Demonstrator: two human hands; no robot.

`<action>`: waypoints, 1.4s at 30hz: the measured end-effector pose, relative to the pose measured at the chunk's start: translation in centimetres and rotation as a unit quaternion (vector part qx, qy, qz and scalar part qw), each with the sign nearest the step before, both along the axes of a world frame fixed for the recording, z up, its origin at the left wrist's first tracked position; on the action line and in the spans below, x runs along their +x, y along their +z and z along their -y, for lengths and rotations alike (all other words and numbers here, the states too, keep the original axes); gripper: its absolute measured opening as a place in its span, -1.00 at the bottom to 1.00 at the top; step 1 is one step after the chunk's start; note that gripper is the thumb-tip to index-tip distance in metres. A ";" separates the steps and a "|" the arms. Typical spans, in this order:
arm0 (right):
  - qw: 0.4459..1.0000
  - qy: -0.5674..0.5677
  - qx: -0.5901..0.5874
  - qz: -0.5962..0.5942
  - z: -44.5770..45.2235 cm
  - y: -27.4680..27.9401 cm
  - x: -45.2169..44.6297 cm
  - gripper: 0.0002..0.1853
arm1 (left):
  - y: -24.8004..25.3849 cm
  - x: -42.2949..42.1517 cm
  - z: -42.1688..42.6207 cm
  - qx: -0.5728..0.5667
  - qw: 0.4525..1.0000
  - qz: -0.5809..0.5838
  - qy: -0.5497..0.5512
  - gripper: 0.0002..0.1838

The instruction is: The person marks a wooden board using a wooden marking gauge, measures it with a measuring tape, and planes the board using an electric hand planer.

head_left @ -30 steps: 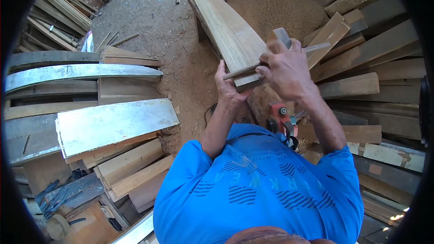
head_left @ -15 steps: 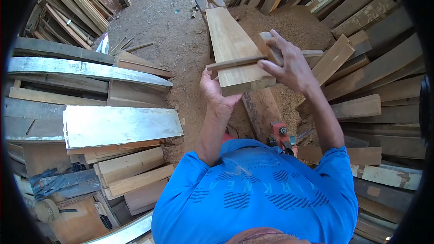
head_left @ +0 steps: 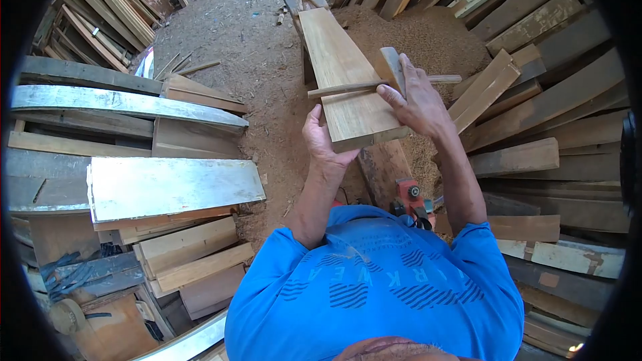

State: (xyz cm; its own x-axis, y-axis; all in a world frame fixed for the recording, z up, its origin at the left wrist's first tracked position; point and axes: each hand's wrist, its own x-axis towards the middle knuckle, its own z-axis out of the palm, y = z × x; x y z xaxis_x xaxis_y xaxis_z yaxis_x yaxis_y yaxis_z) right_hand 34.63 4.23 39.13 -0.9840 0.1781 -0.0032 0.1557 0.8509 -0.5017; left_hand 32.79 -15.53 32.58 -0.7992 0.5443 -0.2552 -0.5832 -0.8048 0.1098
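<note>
A pale wooden plank (head_left: 338,60) points away from me, its near end raised at my chest. My left hand (head_left: 322,137) grips its near left edge, with the fingers up the side and the thumb at the underside. Across the face lies a thin wooden stick running through a block, which looks like a marking gauge (head_left: 388,63). My right hand (head_left: 418,100) is closed around the block at the plank's right edge, thumb on the stick. Part of the block is hidden by my fingers. The stick's left end passes just beyond the plank's left edge.
Below the plank sits a wooden beam (head_left: 388,164), with a red power tool (head_left: 409,197) close to my body. Stacked boards (head_left: 177,187) fill the left side, and more timber (head_left: 535,117) leans at the right. Sawdust (head_left: 428,37) is heaped beyond my right hand.
The gauge's stick has turned from slanted to nearly level across the plank. My right hand has shifted slightly left with it, and my left fingertips sit lower, clear of the stick's end.
</note>
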 end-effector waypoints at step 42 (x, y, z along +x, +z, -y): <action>0.978 0.046 0.122 0.162 2.1 1.6 -0.7 -0.60 | -5.3 1.7 -2.0 0.015 1.000 -0.007 -0.006 -0.35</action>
State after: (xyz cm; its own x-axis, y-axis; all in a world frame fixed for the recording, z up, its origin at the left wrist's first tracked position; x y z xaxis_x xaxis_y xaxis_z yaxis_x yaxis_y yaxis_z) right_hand 33.90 2.09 40.73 -0.9502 0.1240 -0.2860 0.1909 0.9567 -0.2195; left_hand 34.53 -13.53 27.30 -0.7955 0.5611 -0.2287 -0.5918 -0.8006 0.0941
